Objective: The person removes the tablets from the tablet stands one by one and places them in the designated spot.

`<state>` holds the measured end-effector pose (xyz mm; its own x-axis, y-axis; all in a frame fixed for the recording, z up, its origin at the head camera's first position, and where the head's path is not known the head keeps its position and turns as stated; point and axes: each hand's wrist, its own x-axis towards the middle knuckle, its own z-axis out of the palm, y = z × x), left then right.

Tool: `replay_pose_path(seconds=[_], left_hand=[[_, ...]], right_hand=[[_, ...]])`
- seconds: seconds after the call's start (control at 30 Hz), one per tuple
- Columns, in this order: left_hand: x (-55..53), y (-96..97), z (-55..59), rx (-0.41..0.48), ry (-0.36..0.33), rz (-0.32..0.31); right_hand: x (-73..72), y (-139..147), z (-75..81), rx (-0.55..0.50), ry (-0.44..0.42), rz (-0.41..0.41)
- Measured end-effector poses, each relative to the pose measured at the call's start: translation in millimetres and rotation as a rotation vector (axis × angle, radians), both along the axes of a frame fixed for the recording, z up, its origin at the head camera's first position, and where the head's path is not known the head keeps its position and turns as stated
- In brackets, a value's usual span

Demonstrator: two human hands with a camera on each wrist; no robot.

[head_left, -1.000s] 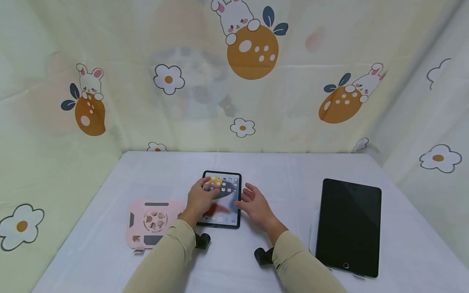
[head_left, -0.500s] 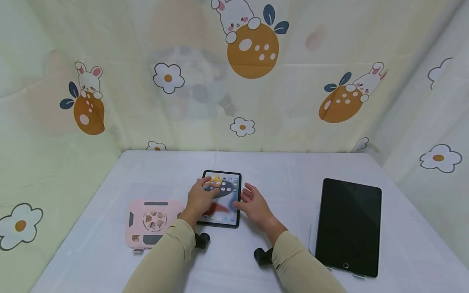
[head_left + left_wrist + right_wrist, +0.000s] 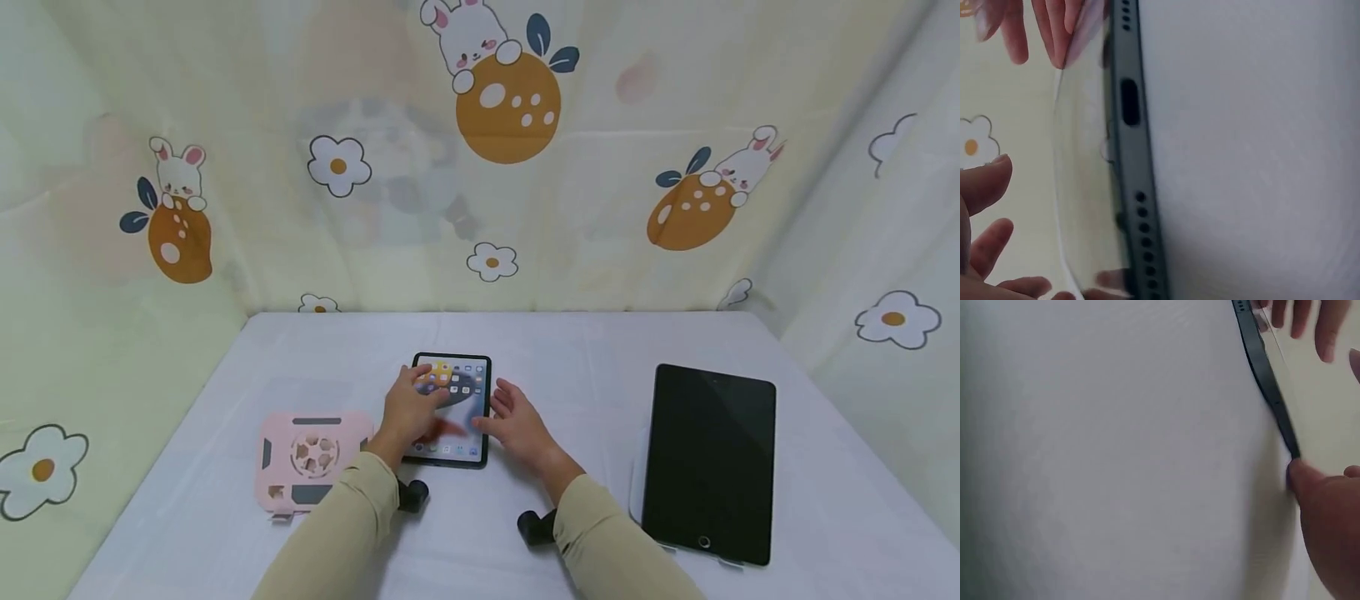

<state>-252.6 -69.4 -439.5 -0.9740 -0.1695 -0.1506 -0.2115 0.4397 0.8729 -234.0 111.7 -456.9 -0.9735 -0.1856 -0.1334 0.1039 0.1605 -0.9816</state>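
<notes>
A dark-framed tablet (image 3: 457,429) with a lit screen of app icons stands out near the table's middle. My left hand (image 3: 406,410) holds its left side, with thumb and forefinger spread over the screen; the lower fingers are hidden in the head view. On the right side my right hand (image 3: 522,427) grips the edge, its thumb reaching over the screen border and the other fingers loosely bent. The left wrist view looks along the tablet's short edge (image 3: 1132,147), with its charging port and speaker holes. In the right wrist view my thumb (image 3: 1307,478) is at the tablet's corner.
A pink and grey tablet case (image 3: 311,458) lies left, partly behind my left sleeve. A larger black tablet (image 3: 708,462) with a dark screen lies right, over something pale. A white cloth covers the table (image 3: 570,350); a patterned curtain (image 3: 397,225) stands behind.
The right thumb has slid slightly further over the tablet's right border. Both hands otherwise stay on the tablet; the head view has shifted a little.
</notes>
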Motion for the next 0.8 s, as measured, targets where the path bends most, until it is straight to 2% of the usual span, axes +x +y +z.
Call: replay_pose_path(seconds=[0.07,0.13,0.23,0.3,0.4,0.47,0.53,0.63,0.73,0.8], left_hand=[[1.3,3.2,3.9,0.002,0.047,-0.026],[3.8,8.7,12.0,0.012,0.089,-0.055],[9.4,20.5,30.0,0.105,0.126,-0.112],[14.6,29.9,42.6,0.194,0.119,-0.169],[20.8,46.9,54.7,0.331,0.117,-0.287],[23.5,60.7,58.5,0.365,0.125,-0.375],[25.4,75.8,59.8,0.379,0.129,-0.445],[27.2,100.2,60.2,0.347,0.113,-0.52],[27.1,123.2,58.0,0.299,0.094,-0.581],[26.4,136.7,54.7,0.273,0.081,-0.619]], right_hand=[[4.1,1,6.3,0.029,0.018,-0.008],[11.6,5,19.4,0.069,0.056,-0.013],[27.8,24,47.6,0.107,0.142,-0.007],[41.2,45,67.9,0.125,0.228,0.003],[63.6,87,92.3,0.157,0.38,-0.012],[77.5,118,103.0,0.191,0.48,-0.059],[88.5,150,108.2,0.253,0.541,-0.135],[99.5,197,108.1,0.374,0.537,-0.286],[105.1,239,100.1,0.488,0.438,-0.404],[107.2,260,91.9,0.548,0.35,-0.437]])
